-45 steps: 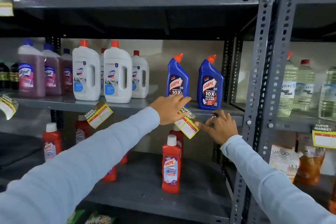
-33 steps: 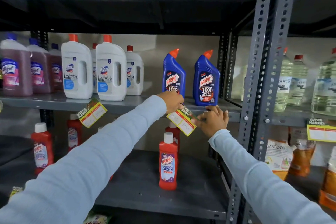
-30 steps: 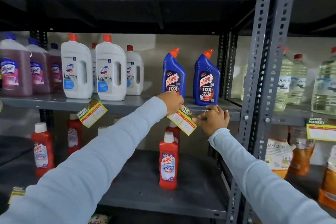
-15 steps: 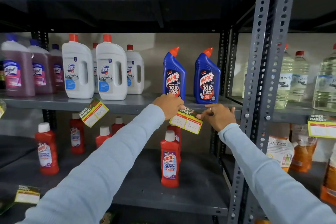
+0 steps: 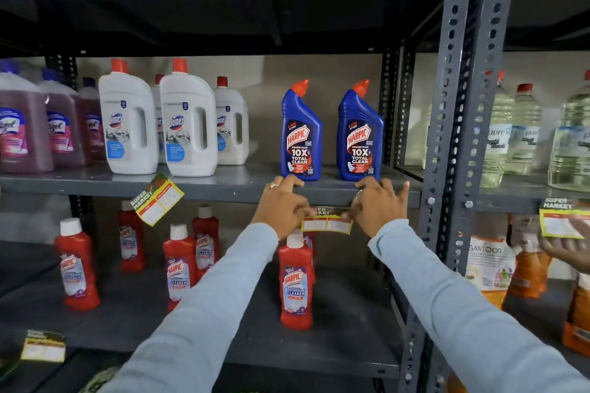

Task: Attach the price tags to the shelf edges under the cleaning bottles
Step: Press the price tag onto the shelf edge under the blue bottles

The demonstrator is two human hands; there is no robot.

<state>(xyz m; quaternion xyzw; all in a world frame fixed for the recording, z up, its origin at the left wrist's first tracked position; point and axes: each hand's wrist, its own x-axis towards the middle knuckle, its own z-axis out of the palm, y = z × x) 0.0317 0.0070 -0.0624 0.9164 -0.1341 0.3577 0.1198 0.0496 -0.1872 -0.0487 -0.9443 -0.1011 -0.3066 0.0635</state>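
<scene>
A yellow and red price tag point(image 5: 326, 224) lies level against the grey shelf edge point(image 5: 223, 191), below two blue Harpic bottles point(image 5: 300, 132). My left hand point(image 5: 281, 205) pinches the tag's left end, fingers over the shelf lip. My right hand point(image 5: 378, 206) holds its right end, fingers spread on the shelf lip. Another tag point(image 5: 157, 198) hangs tilted from the same edge under the white Domex bottles point(image 5: 188, 120).
Red Harpic bottles point(image 5: 295, 281) stand on the lower shelf. Purple cleaner bottles point(image 5: 24, 124) stand at the left. A perforated upright post point(image 5: 453, 137) rises right of my hands. Beyond it are clear bottles point(image 5: 523, 131), a tag point(image 5: 562, 222) and another person's hand point(image 5: 571, 249).
The tag has turned from tilted to level against the shelf edge. Both hands rose onto the shelf lip, the right one spreading its fingers. Another hand appeared at far right.
</scene>
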